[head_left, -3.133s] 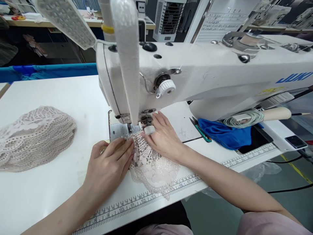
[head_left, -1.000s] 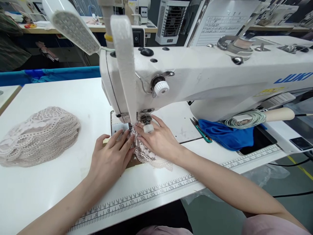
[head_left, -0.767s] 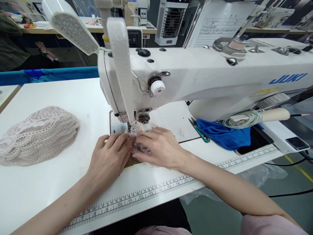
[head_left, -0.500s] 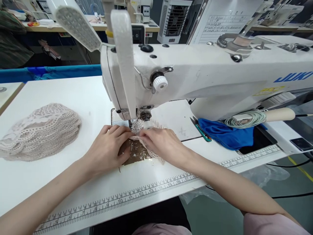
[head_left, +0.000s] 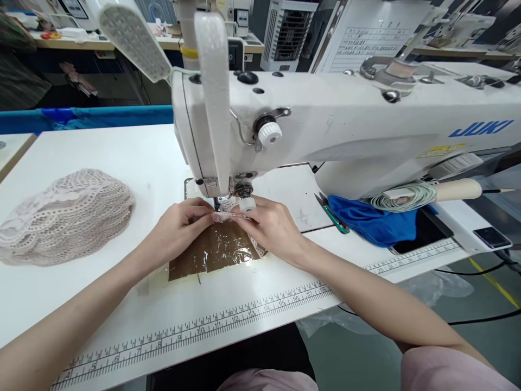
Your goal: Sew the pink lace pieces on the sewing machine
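A strip of pale lace [head_left: 228, 216] runs between my hands, just in front of the needle area of a white sewing machine [head_left: 334, 117]. My left hand [head_left: 182, 225] pinches the strip's left end between thumb and fingers. My right hand [head_left: 272, 224] grips the other side, and part of the lace hangs below its fingers over a brown taped patch [head_left: 214, 250]. The machine's presser foot [head_left: 217, 204] stands right behind the lace; whether it presses on the fabric I cannot tell.
A heap of pale lace pieces [head_left: 69, 217] lies at the left. On the right are teal-handled snips [head_left: 334, 214], a blue cloth [head_left: 372, 220], a dark phone [head_left: 425, 233] and a cord-wrapped handle [head_left: 456, 191]. A printed ruler [head_left: 228, 323] lines the table's front edge.
My left hand has drawn back a little to the left and its fingers have straightened. More of the brown patch shows. The lace between my hands is pulled straighter. The view has shifted slightly.
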Demonstrator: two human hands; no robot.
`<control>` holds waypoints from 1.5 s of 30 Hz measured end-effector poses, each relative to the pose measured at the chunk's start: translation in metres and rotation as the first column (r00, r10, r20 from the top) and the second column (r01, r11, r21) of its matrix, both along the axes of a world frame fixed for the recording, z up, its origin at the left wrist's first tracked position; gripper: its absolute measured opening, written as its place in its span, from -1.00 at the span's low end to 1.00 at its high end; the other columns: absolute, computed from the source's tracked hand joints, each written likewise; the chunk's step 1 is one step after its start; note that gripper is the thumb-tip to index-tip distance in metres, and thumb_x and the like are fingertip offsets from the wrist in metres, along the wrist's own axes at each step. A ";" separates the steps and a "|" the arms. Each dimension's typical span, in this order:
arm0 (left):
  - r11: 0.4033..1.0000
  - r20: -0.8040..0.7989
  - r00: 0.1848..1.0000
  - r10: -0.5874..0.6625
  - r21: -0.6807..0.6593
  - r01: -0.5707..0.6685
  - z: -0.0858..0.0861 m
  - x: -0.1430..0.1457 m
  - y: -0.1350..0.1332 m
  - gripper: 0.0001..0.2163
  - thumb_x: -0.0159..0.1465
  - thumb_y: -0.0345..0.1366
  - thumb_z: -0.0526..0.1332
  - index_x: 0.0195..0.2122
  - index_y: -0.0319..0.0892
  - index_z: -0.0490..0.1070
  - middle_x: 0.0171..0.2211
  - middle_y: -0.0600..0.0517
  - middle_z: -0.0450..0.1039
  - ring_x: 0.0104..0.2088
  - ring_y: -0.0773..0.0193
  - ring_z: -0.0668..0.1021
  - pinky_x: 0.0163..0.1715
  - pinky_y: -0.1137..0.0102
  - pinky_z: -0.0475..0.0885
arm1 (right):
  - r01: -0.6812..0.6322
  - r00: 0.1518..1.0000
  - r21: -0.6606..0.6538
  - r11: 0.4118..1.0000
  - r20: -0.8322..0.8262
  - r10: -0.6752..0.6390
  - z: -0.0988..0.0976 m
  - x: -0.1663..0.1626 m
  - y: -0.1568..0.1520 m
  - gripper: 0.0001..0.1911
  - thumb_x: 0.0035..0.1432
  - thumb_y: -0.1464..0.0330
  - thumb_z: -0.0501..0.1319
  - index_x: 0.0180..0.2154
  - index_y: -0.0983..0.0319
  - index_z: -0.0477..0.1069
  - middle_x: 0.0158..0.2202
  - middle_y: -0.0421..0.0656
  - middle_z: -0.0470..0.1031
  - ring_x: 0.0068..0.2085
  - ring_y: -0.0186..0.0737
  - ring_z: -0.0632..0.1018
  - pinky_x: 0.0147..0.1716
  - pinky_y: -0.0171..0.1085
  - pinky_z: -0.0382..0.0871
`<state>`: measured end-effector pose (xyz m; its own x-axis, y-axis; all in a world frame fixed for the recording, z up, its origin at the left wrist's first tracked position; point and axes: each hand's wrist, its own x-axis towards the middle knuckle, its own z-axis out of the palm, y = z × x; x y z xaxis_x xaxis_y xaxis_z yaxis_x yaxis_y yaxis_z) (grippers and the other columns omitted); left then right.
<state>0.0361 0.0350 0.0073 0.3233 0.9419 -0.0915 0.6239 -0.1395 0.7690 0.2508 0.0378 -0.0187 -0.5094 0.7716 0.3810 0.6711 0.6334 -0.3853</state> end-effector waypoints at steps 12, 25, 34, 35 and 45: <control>0.595 -0.523 0.853 0.001 0.686 0.420 -0.026 -0.007 -0.026 -0.78 0.33 -0.37 0.11 -0.09 -0.09 0.51 -0.09 0.03 0.55 -0.09 0.14 0.48 -0.13 0.18 0.30 | -0.196 0.973 0.328 0.924 0.184 0.141 -0.002 -0.002 -0.008 -0.77 0.23 0.46 0.11 -0.36 0.23 0.54 -0.22 -0.19 0.60 -0.27 -0.23 0.47 -0.30 -0.23 0.27; 0.488 -0.628 0.772 0.098 0.706 0.512 -0.022 -0.002 -0.034 -0.77 0.31 -0.45 0.14 -0.02 -0.20 0.45 -0.09 -0.04 0.57 -0.04 0.10 0.56 -0.04 0.14 0.23 | -0.267 0.953 0.328 0.906 0.227 0.199 -0.007 -0.001 -0.006 -0.75 0.26 0.56 0.05 -0.27 0.28 0.50 -0.15 -0.16 0.62 -0.10 -0.20 0.54 -0.13 -0.21 0.29; 0.517 -0.613 0.783 0.107 0.707 0.483 -0.023 -0.001 -0.033 -0.76 0.33 -0.41 0.14 0.00 -0.16 0.44 -0.11 -0.02 0.58 -0.05 0.12 0.57 -0.05 0.14 0.22 | -0.268 0.953 0.326 0.907 0.229 0.200 -0.009 -0.002 -0.004 -0.74 0.25 0.58 0.04 -0.25 0.30 0.49 -0.21 -0.11 0.62 -0.11 -0.20 0.54 -0.12 -0.20 0.28; 0.517 -0.612 0.783 0.109 0.708 0.481 -0.023 -0.001 -0.033 -0.76 0.33 -0.41 0.14 0.00 -0.16 0.44 -0.11 -0.02 0.58 -0.05 0.12 0.56 -0.05 0.15 0.22 | -0.268 0.953 0.320 0.909 0.229 0.200 -0.009 -0.002 -0.004 -0.75 0.25 0.57 0.04 -0.25 0.30 0.49 -0.21 -0.10 0.62 -0.12 -0.19 0.54 -0.12 -0.20 0.28; 0.519 -0.611 0.782 0.127 0.712 0.472 -0.023 0.000 -0.030 -0.75 0.34 -0.36 0.13 0.02 -0.19 0.43 -0.07 -0.06 0.56 -0.01 0.11 0.54 -0.03 0.14 0.21 | -0.250 0.950 0.310 0.917 0.260 0.172 -0.008 -0.003 -0.002 -0.76 0.25 0.57 0.05 -0.27 0.29 0.48 -0.23 -0.13 0.63 -0.16 -0.22 0.53 -0.14 -0.23 0.26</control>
<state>0.0360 0.0051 -0.0159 0.6600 0.6076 0.4418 0.7354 -0.6428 -0.2144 0.2478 0.0363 -0.0272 -0.7478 0.4833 0.4552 0.5503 0.8347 0.0179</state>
